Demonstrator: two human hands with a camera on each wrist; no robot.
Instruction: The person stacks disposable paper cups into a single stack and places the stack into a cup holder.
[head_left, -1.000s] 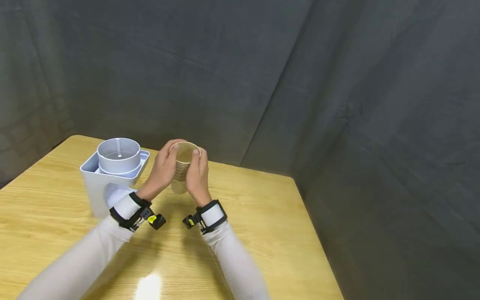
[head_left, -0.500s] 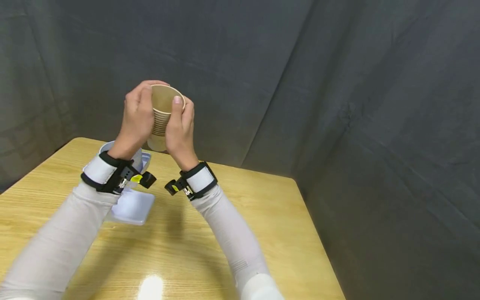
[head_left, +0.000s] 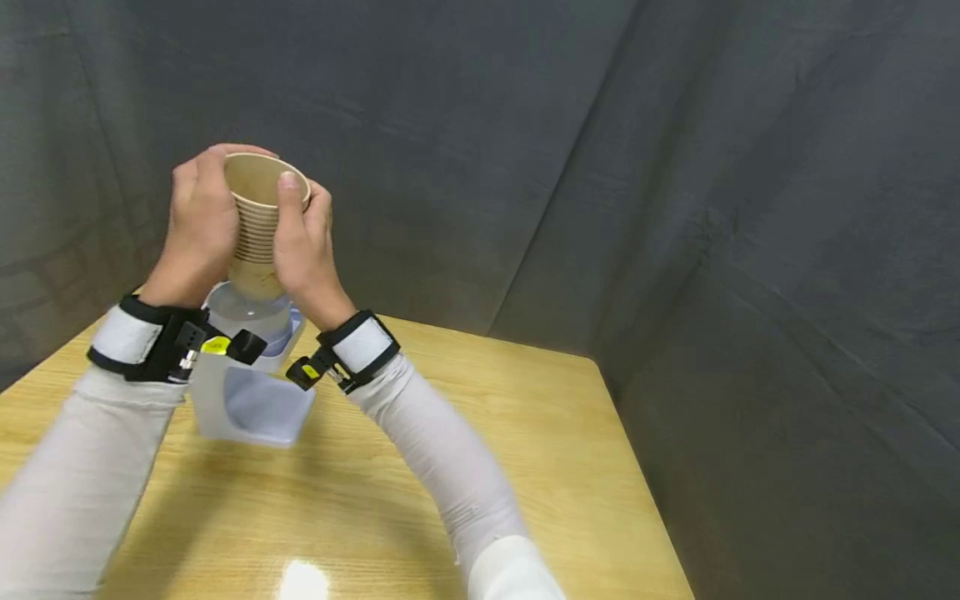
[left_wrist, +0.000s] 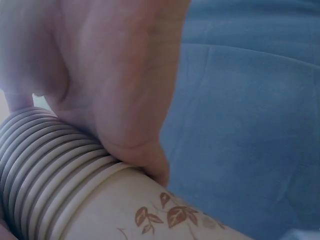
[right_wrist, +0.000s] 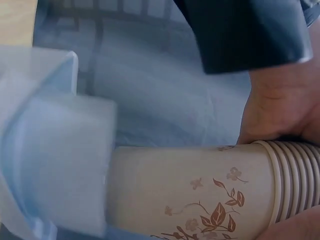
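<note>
Both of my hands grip a stack of beige paper cups [head_left: 257, 229], my left hand [head_left: 197, 225] on its left side and my right hand [head_left: 302, 250] on its right. The mouth of the top cup faces up and slightly toward me, with the right thumb at its rim. Brown leaf prints show on the lowest cup [right_wrist: 205, 192]. The bottom of the stack overlaps the round tube of a white cup dispenser [head_left: 273, 333] in the head view. In the right wrist view, the pale tube [right_wrist: 65, 160] covers the stack's lower end.
The dispenser's box-like body, with a flat foot [head_left: 270, 408], stands on a wooden table [head_left: 465, 417] and is partly hidden by my left wrist. A dark grey curtain [head_left: 435, 167] hangs behind the table and along its right side.
Both hands have lifted the cup stack from beside the dispenser and carried it up and to the left, over the dispenser's tube. The dispenser has stayed in about the same place.
</note>
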